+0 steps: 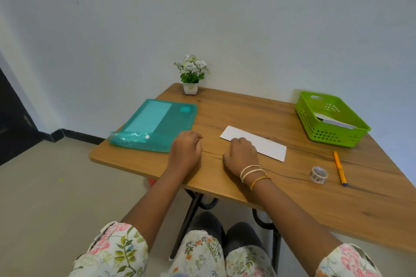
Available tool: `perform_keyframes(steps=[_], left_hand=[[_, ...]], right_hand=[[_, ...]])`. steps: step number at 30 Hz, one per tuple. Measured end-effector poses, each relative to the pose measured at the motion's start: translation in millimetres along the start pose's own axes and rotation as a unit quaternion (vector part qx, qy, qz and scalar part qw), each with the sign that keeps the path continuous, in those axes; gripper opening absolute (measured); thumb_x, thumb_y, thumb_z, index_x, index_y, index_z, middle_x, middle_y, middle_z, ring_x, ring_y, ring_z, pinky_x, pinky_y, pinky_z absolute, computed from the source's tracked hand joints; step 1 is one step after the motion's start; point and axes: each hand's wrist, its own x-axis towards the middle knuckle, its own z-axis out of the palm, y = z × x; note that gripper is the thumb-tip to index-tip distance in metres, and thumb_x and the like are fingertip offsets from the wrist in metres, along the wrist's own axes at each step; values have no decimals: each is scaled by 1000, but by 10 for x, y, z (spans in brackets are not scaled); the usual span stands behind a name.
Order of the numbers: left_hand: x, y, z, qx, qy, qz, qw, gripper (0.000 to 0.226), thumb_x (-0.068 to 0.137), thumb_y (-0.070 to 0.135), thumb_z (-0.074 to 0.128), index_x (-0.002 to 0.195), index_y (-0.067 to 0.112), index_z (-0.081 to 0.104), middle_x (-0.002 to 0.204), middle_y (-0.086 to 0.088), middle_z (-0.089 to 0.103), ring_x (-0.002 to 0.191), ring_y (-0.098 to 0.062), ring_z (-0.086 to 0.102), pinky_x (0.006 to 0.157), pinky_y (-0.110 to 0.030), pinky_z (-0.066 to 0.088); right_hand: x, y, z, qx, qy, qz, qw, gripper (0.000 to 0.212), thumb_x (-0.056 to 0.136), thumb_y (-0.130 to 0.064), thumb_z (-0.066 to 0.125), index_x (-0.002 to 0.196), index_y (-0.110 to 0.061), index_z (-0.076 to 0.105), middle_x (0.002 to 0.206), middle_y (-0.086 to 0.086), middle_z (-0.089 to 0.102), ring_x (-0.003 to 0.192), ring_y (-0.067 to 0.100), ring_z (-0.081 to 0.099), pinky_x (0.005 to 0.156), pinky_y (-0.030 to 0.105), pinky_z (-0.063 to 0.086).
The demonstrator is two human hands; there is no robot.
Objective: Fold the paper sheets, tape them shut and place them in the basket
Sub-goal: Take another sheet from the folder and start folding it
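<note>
A folded white paper (265, 145) lies as a long strip on the middle of the wooden table (292, 189). My right hand (240, 155) rests on its near left end with the fingers bent down onto the paper; the fingertips are hidden. My left hand (185, 149) rests on the bare table to the left of the paper, its fingers loosely curled and holding nothing. The green basket (331, 136) stands at the far right and has white folded paper (333, 122) inside. A clear tape roll (318, 174) sits near the right front.
A teal plastic folder (155, 123) lies at the table's left side, overhanging the edge a little. A small potted plant (191, 74) stands at the far edge by the wall. An orange pen (340, 167) lies right of the tape. My knees are under the table's front edge.
</note>
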Motion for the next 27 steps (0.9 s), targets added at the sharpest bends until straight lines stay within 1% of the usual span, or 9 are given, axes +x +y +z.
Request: perform_keyframes(steps=[3, 5, 7, 9, 11, 14, 18, 24, 27], left_hand=[[89, -153, -259, -18, 61, -13, 998, 20, 86, 9, 61, 103, 13, 70, 102, -2, 69, 98, -17, 61, 82, -24, 43], [148, -275, -384, 9, 68, -18, 998, 25, 85, 9, 60, 108, 12, 68, 111, -6, 66, 105, -22, 59, 89, -33, 45], [199, -427, -438, 92, 18, -70, 993, 35, 87, 16, 59, 122, 14, 61, 132, -11, 54, 125, -27, 47, 104, -44, 35], [203, -553, -472, 161, -49, -151, 974, 43, 91, 26, 54, 133, 16, 52, 145, -15, 38, 137, -31, 29, 110, -51, 23], [174, -640, -476, 178, -62, -174, 966, 39, 92, 26, 49, 130, 15, 54, 139, -17, 43, 130, -33, 36, 103, -50, 31], [131, -695, -499, 156, -32, -161, 974, 35, 92, 19, 46, 124, 12, 59, 120, -12, 57, 108, -29, 53, 85, -44, 46], [85, -735, -522, 120, -19, -178, 976, 34, 93, 14, 47, 126, 14, 56, 116, -8, 58, 103, -24, 56, 77, -39, 50], [109, -769, -550, 51, 9, -198, 979, 30, 96, 10, 47, 124, 14, 58, 117, -7, 60, 102, -21, 58, 79, -37, 55], [132, -774, -588, 51, 43, -161, 985, 29, 93, 6, 47, 117, 12, 63, 113, -8, 64, 101, -24, 60, 83, -41, 53]], right_hand=[[24, -317, -2, 39, -8, -37, 999, 43, 88, -33, 49, 125, -11, 51, 123, 12, 54, 113, 29, 50, 94, 38, 42], [39, -520, 2, 77, -14, -55, 995, 44, 87, -31, 51, 126, -11, 52, 124, 11, 54, 114, 28, 50, 96, 37, 43], [56, -708, 15, 107, -27, -74, 991, 47, 86, -30, 53, 129, -12, 50, 126, 10, 54, 117, 27, 50, 98, 38, 44], [80, -865, 42, 132, -40, -92, 986, 48, 86, -29, 54, 131, -12, 49, 129, 10, 53, 119, 27, 49, 100, 38, 44], [117, -981, 77, 161, -65, -104, 979, 50, 88, -30, 55, 133, -11, 47, 132, 10, 52, 121, 27, 49, 102, 39, 42], [188, -1144, 130, 197, -114, -107, 968, 56, 87, -37, 61, 135, -11, 45, 134, 10, 52, 121, 26, 50, 103, 40, 43], [256, -1352, 181, 213, -137, -95, 963, 66, 81, -44, 68, 135, -11, 47, 131, 8, 57, 117, 26, 55, 98, 39, 47], [321, -1456, 267, 248, -160, -56, 954, 68, 72, -28, 80, 132, -12, 53, 129, 9, 60, 118, 25, 56, 101, 36, 45], [357, -1337, 259, 267, -153, -31, 951, 63, 71, -19, 82, 129, -12, 57, 128, 9, 61, 117, 25, 57, 101, 34, 45]])
